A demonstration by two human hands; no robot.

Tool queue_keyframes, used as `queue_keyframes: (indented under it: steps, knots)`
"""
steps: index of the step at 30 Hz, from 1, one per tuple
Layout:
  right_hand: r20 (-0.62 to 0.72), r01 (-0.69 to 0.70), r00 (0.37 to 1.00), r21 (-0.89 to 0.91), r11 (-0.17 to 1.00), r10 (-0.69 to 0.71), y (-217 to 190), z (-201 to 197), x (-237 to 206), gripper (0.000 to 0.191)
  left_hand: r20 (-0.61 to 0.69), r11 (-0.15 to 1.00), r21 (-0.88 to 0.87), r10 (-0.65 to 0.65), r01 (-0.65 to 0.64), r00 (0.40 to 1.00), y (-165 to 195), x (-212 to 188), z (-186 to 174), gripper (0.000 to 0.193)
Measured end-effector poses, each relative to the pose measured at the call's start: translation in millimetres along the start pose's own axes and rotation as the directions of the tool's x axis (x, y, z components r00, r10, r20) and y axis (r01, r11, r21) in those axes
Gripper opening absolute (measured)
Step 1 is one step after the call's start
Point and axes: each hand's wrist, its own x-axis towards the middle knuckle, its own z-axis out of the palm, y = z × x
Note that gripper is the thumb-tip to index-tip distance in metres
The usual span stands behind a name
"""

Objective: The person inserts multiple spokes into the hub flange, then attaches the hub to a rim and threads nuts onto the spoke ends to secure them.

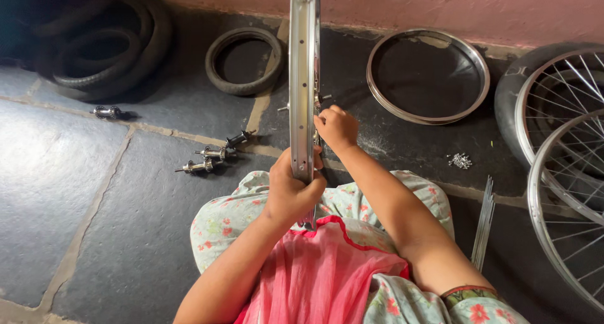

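You hold a bicycle rim (303, 66) upright, edge-on, its long axis running away from you. Your left hand (290, 189) grips its near end; your right hand (336, 128) pinches at its right side. Three hubs (214, 154) lie left, a fourth (107, 112) farther off.

A bare silver bicycle wheel rim (303, 72) stands upright, seen edge-on, its lower end resting at the seated person's lap above the stone floor.
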Motion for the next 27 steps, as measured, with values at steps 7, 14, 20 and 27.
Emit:
queue_keyframes:
  steps: [7,14,20,27]
  knots:
    - [-0.073,0.040,0.996,-0.154,0.987,-0.051,-3.6,8.1,3.6,0.028,0.013,0.999,-0.036,0.014,-0.013,1.000,0.2,2.7,-1.7,0.038]
    - [-0.108,0.037,0.993,-0.112,0.993,-0.049,-1.2,1.5,5.3,0.029,0.026,1.000,-0.020,0.004,-0.003,1.000,2.0,3.2,-2.3,0.037]
    - [-0.146,0.090,0.983,-0.135,0.987,-0.110,-6.5,-2.1,3.5,0.025,0.009,1.000,0.014,0.020,-0.020,1.000,3.3,1.6,-1.7,0.034]
    - [-0.049,-0.001,0.999,0.066,0.998,0.004,-2.3,5.9,-20.0,0.015,0.033,1.000,-0.030,-0.007,0.008,0.999,-9.5,28.5,-2.0,0.040]
